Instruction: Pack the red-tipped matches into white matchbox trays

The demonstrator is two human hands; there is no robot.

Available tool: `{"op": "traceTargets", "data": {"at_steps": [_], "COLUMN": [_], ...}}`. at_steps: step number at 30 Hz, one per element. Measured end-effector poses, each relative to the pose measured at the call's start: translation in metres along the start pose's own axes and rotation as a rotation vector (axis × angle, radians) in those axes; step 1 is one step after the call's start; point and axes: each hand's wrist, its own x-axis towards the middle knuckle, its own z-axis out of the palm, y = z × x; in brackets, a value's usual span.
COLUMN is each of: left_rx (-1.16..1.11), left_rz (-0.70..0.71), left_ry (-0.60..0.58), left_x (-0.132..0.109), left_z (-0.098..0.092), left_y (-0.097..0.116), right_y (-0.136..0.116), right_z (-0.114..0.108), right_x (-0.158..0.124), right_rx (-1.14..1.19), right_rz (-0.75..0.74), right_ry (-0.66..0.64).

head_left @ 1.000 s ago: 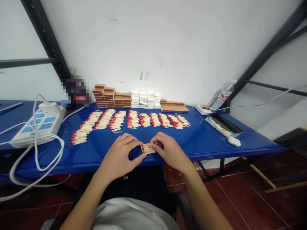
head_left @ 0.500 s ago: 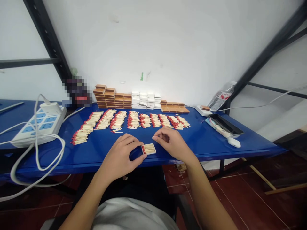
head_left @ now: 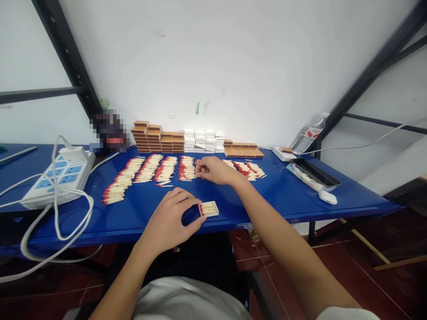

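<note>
A small open matchbox tray (head_left: 209, 208), filled with red-tipped matches, lies near the front edge of the blue table (head_left: 283, 195). My left hand (head_left: 171, 215) curls beside it, thumb and forefinger pinching its left end. My right hand (head_left: 215, 170) reaches further back to the row of match piles (head_left: 147, 168). Its fingers bend down and close on matches in a pile near the middle of the row. What lies under those fingertips is hidden.
Stacks of brown matchboxes (head_left: 156, 137), white ones (head_left: 204, 140) and a low brown row (head_left: 243, 150) line the wall. A white power strip (head_left: 58, 173) with looping cables sits left. A dark tray (head_left: 315, 172), a white device (head_left: 328, 197) and a plastic bottle (head_left: 308, 132) sit right.
My right hand has left the matchbox tray and moved back and slightly left to the match piles. My left hand has stayed at the tray's left end.
</note>
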Motion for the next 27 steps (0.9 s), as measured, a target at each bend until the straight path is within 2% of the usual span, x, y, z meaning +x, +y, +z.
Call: {"op": "traceTargets", "data": {"at_steps": [3,9,14,17,21,27], "left_rx": [0.001,0.007,0.006,0.0,0.038,0.069], "left_rz": [0.001,-0.009,-0.013,-0.035,-0.092,-0.179], "left_ry": [-0.001,0.01,0.015,0.085,0.164,0.21], "left_x": [0.0,0.0,0.0,-0.003,-0.009,-0.009], "left_z": [0.0,0.001,0.0,-0.001,-0.005,-0.007], "left_y": [0.0,-0.001,0.002,0.001,-0.006,-0.014], "right_y": [0.016,0.034,0.025,0.018,0.006,-0.022], "right_z": [-0.011,-0.016,-0.013,-0.013,-0.016,-0.013], "right_x": [-0.012,-0.014,-0.015,-0.017,-0.021,-0.026], "right_rx": [0.018,0.015,-0.037,-0.015,0.116,0.236], "right_rz": [0.039,0.104,0.149,0.127,0.015,-0.15], "right_ry": [0.002,-0.118,-0.135,-0.147,-0.134,-0.272]}}
